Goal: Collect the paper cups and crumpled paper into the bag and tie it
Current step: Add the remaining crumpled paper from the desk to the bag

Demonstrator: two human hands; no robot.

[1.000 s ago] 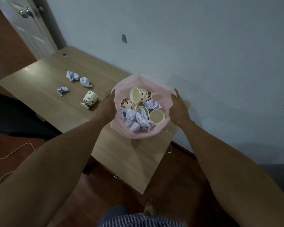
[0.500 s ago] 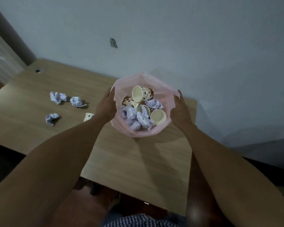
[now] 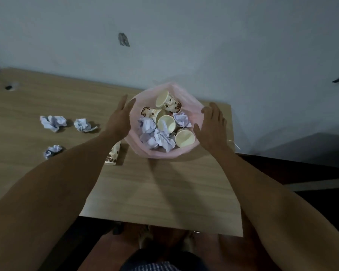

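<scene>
A pink plastic bag (image 3: 192, 106) stands open on the wooden table (image 3: 164, 188), holding several spotted paper cups (image 3: 167, 102) and crumpled white paper (image 3: 162, 138). My left hand (image 3: 118, 119) lies against the bag's left side with straight fingers. My right hand (image 3: 211, 126) hovers at the bag's right side, fingers spread and relaxed, holding nothing. One spotted cup (image 3: 113, 154) lies on its side on the table, partly hidden under my left forearm. Three crumpled paper balls lie to the left: two further back (image 3: 53, 122) (image 3: 83, 125) and one nearer (image 3: 52, 150).
A plain wall (image 3: 184, 45) rises right behind the table. The table's right edge (image 3: 234, 153) runs just beyond my right hand, with dark floor past it. A small cable hole (image 3: 8, 87) sits at the far left of the tabletop.
Both hands have loosened from the bag's sides, the right one coming off with fingers spread. The view has swung left, bringing the bag and table closer to centre.
</scene>
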